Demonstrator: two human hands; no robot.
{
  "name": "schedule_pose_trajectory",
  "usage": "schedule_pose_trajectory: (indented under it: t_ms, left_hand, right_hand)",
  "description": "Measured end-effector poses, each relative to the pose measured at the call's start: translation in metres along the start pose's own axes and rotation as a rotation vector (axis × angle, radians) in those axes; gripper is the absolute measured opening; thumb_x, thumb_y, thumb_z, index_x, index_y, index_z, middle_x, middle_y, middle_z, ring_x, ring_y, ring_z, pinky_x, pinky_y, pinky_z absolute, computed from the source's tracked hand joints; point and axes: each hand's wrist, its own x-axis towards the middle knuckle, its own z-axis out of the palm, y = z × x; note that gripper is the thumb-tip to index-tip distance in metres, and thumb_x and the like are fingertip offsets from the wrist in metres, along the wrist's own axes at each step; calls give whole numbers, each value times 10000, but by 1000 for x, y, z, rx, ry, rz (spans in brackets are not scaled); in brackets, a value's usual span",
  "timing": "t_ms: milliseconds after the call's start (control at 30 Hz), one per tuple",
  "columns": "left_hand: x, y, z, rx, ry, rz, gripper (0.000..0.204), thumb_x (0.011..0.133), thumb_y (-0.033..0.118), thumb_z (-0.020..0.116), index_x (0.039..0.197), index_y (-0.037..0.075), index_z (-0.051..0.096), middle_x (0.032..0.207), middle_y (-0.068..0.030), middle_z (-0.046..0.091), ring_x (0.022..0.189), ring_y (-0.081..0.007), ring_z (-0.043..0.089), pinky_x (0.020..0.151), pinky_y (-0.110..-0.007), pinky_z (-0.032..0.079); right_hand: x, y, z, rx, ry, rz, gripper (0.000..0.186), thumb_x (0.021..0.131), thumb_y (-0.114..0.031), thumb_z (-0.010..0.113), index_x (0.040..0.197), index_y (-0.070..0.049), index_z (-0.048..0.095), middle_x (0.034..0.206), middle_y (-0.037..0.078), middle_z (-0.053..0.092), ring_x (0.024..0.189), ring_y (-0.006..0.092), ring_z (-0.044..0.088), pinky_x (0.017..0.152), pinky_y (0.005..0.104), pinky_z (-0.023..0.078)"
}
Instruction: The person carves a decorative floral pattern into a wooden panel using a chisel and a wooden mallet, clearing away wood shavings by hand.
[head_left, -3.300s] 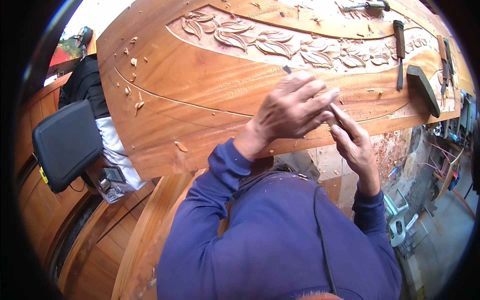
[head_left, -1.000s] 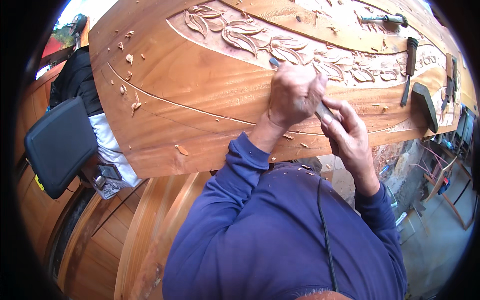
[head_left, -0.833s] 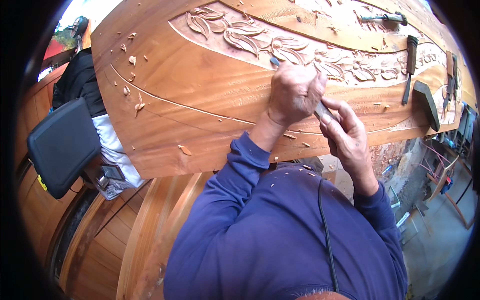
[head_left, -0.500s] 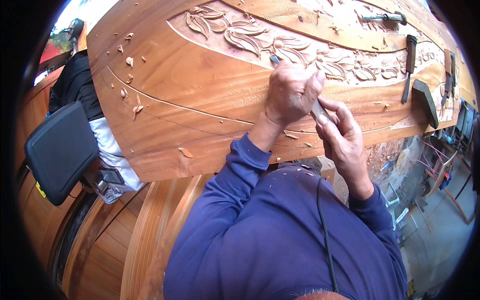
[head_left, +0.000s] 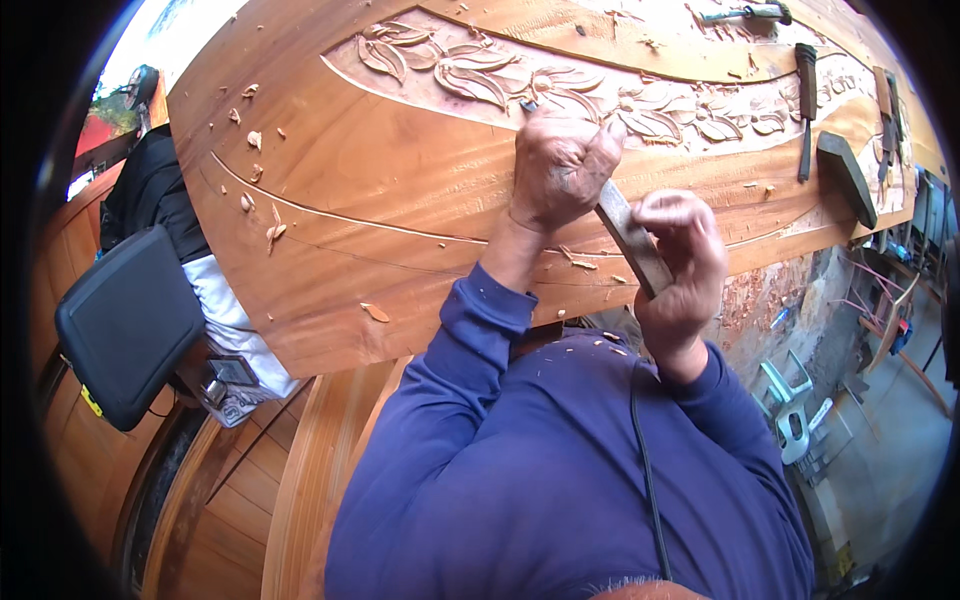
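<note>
My left hand (head_left: 565, 168) is wrapped round a carving chisel. The chisel's wooden handle (head_left: 628, 238) slants down and to the right out of the fist. Its blade tip (head_left: 529, 106) just shows beyond the knuckles, at a carved flower. My right hand (head_left: 682, 265) is curled about the handle's lower end, with the butt against the palm; its fingers are slightly blurred. Beneath both hands lies a large wooden panel (head_left: 380, 185). A recessed band of carved leaves and flowers (head_left: 565, 90) runs across it, and most of the chisel blade is hidden.
On the panel's right lie a chisel (head_left: 806, 110), a dark wedge-shaped block (head_left: 847, 178), more chisels (head_left: 886, 110) and another tool (head_left: 750, 13). Wood shavings (head_left: 275, 230) are scattered about. A dark padded seat (head_left: 130, 325) stands at left, a pale green plastic stool (head_left: 790, 415) at lower right.
My left hand has shifted slightly left with the chisel. My right hand has moved down to the handle's lower end, so more of the handle shows. The whole view has shifted a little.
</note>
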Motion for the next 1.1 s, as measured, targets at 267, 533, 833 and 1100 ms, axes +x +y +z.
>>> schedule_pose_trajectory:
  t_ms: [267,533,833,1100]
  left_hand:
    - [-3,1,0,53,26,98,364,876,123,710,532,67,603,503,-111,514,481,-292,525,559,-395,417]
    - [-2,0,-7,74,13,134,369,877,144,713,530,67,618,482,-98,504,464,-282,523,535,-384,408]
    - [0,5,-11,-7,-30,63,447,960,171,553,536,33,546,495,-64,490,481,-228,495,600,-375,415]
    - [-33,25,-28,92,-35,291,458,1001,308,486,606,87,560,598,-63,568,568,-255,493,693,-392,384]
  right_hand:
    - [-14,-1,6,-235,24,-110,359,1019,-199,490,863,75,663,911,168,659,921,244,620,883,362,466]
    - [-44,-1,1,28,165,-42,374,1005,-169,491,739,38,652,792,124,617,820,210,581,828,345,458]
    - [-16,-19,31,12,-19,369,256,1026,-113,640,1265,-34,596,959,12,602,740,49,533,664,208,458]
    - [-63,-11,26,-14,-269,368,444,1067,-65,542,1503,-29,471,1037,73,660,847,90,609,763,245,500]
